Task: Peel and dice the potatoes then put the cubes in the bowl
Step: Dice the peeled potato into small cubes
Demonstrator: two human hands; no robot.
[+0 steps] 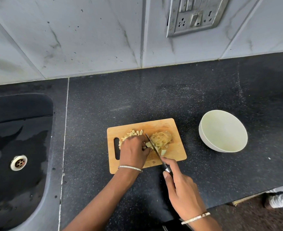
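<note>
On the board (177, 148), left hand (132, 151) curls over slick, light cubes (132, 133); right hand (179, 185) grips the knife (156, 152) beside the firm sliced potato (161, 139), likely best pinned from above.

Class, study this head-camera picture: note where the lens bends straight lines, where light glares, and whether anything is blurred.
Head view: the tile joints and the counter edge slant and fan outward, a wide-angle effect; head view: pale sheen on the wet sink and a streak on the counter; head view: knife and potato sharp, the wall softer at its left.
</note>
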